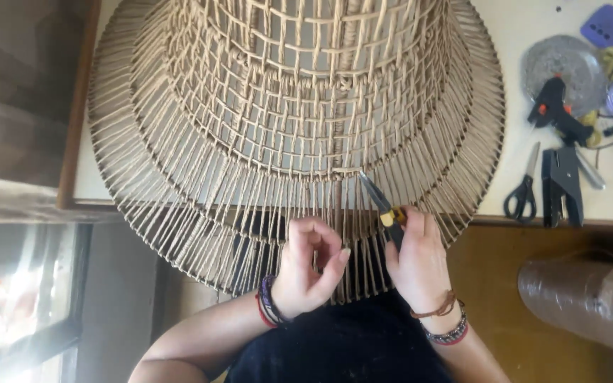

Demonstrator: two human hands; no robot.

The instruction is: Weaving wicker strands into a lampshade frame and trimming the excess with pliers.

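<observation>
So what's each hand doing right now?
Left hand: curled shut against the woven lampshade cords.
Right hand: shut on the pliers.

Woven lampshade (292,135): matt, rough tan paper cord. Pliers (384,209): dull metal jaws, yellow-black plastic grip. Tabletop (512,28): smooth, pale, matt. Scissors (523,188) at its near edge: shiny metal blades, black plastic handles.

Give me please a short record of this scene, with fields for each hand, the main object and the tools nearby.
Main object: large woven cord lampshade frame lying on the table
Left hand: fingers curled, pinching at the cords of the lower rim
Right hand: holds pliers, tips at a cord
Nearby tools: scissors, black glue gun, black stapler
</observation>
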